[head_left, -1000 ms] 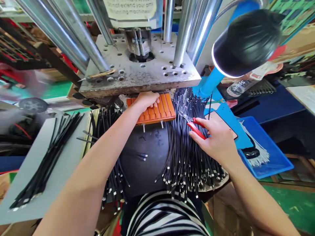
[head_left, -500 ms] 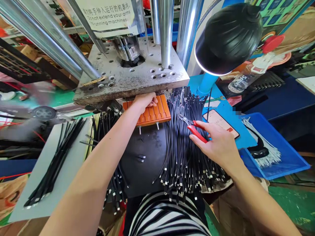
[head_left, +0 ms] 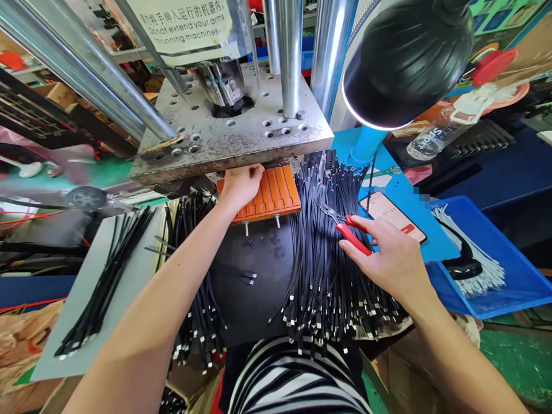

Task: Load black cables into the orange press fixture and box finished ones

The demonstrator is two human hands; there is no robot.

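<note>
My left hand (head_left: 242, 187) reaches in under the press plate (head_left: 233, 138). Its fingers are curled closed at the far left part of an orange grooved mold block (head_left: 276, 192); whatever they pinch is hidden. Two metal pins stick out of the block's front. In my right hand (head_left: 390, 253) are red-handled side cutters (head_left: 351, 233), their jaws slightly apart above a thick bundle of black USB cables (head_left: 328, 264). A second bunch of black cables (head_left: 198, 322) lies left of the block, partly behind my left forearm.
More black cables (head_left: 107, 282) lie on a grey board (head_left: 52, 345) at the left. Close to my right hand are a phone (head_left: 390, 215), a black lamp (head_left: 405, 63) and a blue bin (head_left: 526, 290) with white cables. Steel columns (head_left: 290, 57) rise above the plate.
My left hand has slid left along the orange mold block, uncovering more of its grooves. My right hand still holds the side cutters, slightly farther right in view.
</note>
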